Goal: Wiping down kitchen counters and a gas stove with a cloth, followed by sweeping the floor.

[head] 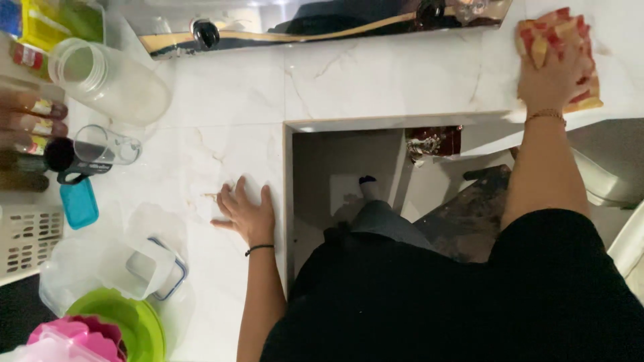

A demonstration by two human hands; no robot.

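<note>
White marble counter (228,100) mostly looked clean; small brownish smudge (209,196) remained by left hand (247,213), spread flat. Right hand (551,79) pressed flat on red-yellow checked cloth (537,37), far corner.

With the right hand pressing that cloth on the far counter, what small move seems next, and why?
Probably draw the cloth back toward the counter edge. The right hand lies flat on it at full reach, while the left hand braces on the counter beside a small brownish smear.
</note>
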